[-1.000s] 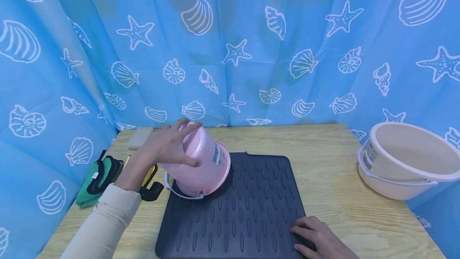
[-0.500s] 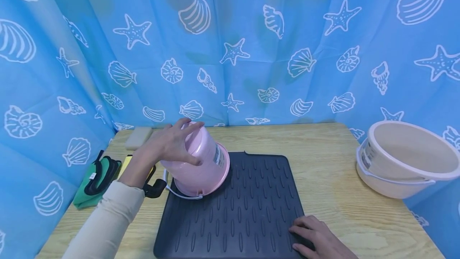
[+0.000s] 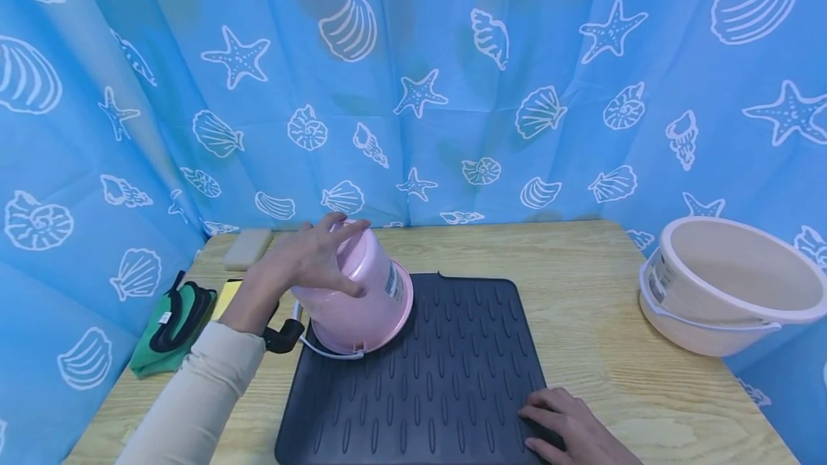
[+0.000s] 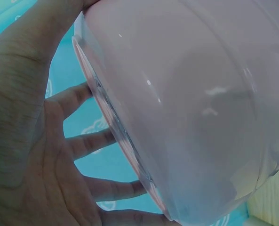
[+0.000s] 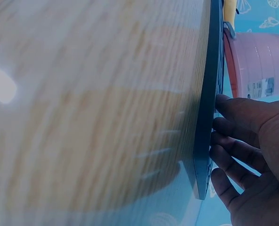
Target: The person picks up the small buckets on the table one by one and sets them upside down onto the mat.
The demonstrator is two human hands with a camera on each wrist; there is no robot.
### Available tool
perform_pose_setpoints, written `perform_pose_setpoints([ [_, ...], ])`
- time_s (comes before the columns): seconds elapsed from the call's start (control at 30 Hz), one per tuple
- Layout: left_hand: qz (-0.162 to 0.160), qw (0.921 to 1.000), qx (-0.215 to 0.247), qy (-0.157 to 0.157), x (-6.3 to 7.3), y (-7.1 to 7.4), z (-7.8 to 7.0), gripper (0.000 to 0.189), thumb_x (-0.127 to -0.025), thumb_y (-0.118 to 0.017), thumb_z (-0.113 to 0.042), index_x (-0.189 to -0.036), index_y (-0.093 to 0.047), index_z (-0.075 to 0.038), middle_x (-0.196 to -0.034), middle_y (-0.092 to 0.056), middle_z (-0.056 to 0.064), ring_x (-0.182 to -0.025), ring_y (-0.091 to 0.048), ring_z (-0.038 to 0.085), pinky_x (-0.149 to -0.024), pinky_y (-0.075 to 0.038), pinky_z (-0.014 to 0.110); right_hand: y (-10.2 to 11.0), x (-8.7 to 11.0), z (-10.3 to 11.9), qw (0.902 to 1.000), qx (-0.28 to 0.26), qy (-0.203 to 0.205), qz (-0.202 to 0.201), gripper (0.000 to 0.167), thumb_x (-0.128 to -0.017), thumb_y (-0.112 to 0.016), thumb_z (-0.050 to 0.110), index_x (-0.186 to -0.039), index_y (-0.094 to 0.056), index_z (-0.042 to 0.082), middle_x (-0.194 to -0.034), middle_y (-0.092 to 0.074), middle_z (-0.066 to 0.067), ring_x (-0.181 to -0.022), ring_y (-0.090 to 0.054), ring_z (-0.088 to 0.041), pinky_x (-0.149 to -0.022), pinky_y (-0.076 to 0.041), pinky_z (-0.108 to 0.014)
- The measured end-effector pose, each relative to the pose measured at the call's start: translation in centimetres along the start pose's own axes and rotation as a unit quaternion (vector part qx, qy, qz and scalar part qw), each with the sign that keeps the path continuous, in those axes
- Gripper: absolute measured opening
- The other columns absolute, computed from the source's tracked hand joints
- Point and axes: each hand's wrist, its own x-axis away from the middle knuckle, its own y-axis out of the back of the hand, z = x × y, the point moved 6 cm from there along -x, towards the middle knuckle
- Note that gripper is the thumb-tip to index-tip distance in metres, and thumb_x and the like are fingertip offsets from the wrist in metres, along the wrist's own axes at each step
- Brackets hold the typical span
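Observation:
A pink bucket (image 3: 365, 300) with a label and a white wire-like handle stands upside down on a black ribbed mat (image 3: 446, 372), toward its back left corner. My left hand (image 3: 310, 257) grips the bucket's upturned base, fingers spread over the far side and thumb on the near side. In the left wrist view, the fingertips (image 4: 130, 188) hook on the base's edge and the bucket wall fills most of the picture. My right hand (image 3: 568, 425) rests at the mat's front right edge. Its fingertips (image 5: 219, 150) touch the mat in the right wrist view.
A cream bucket (image 3: 685, 329) with a handle stands upright on the wooden table (image 3: 601, 285) at right. On the left lie a green folded item (image 3: 168, 329) with black trim, a yellow item (image 3: 226, 296), a black curved piece (image 3: 284, 337) and a beige block (image 3: 248, 248). Blue shell-print curtains (image 3: 426, 142) surround the table.
The left wrist and forearm have shifted slightly to the right, showing more of the yellow item. The bucket, the mat and the right hand stay put.

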Motion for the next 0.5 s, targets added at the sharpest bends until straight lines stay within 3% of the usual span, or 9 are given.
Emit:
perform_pose_setpoints([
  [0.2,0.000,0.9999,-0.011,-0.001,-0.19,0.04,-0.29,0.108,-0.067,-0.075,-0.069,-0.158,-0.028,-0.035,-0.162,-0.022,0.012,-0.130,-0.039,0.056,-0.089,-0.045,0.068,-0.03,0.11,-0.04,0.9999,0.004,0.007,-0.009,0.026,-0.084,-0.082,0.025,-0.107,-0.074,0.014,-0.108,-0.059,0.006,-0.093,-0.054,-0.009,-0.071,-0.051,-0.030],
  [0.5,0.019,0.9997,-0.018,0.000,-0.62,-0.22,-0.68,0.109,-0.068,-0.075,-0.069,-0.159,-0.027,-0.035,-0.162,-0.020,0.013,-0.131,-0.035,0.060,-0.087,-0.046,0.069,-0.16,0.10,-0.06,0.9999,-0.005,0.014,0.000,0.026,-0.086,-0.080,0.025,-0.108,-0.074,0.012,-0.108,-0.060,0.004,-0.093,-0.055,-0.010,-0.071,-0.051,-0.029],
])
